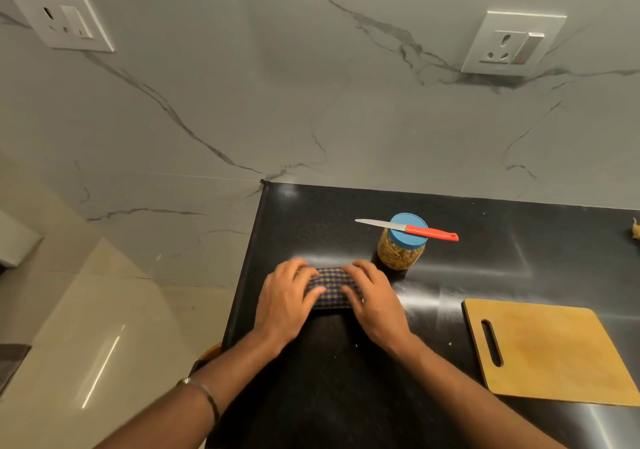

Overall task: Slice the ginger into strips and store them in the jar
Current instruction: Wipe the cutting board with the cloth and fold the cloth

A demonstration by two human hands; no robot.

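A clear jar [398, 253] with a blue lid stands on the black counter, filled with pale ginger strips. A knife [408, 229] with a red handle lies across the lid, blade pointing left. Just in front of the jar lies a folded dark checked cloth [331, 289]. My left hand [285, 301] presses on its left end and my right hand [375, 298] on its right end, fingers curled over the fabric. An empty wooden cutting board [550, 351] lies to the right. A bit of ginger [635, 228] shows at the far right edge.
The black counter [346, 396] ends at its left edge near my left hand, with the tiled floor [86, 327] below. A marble wall with two socket plates [512, 45] rises behind the counter.
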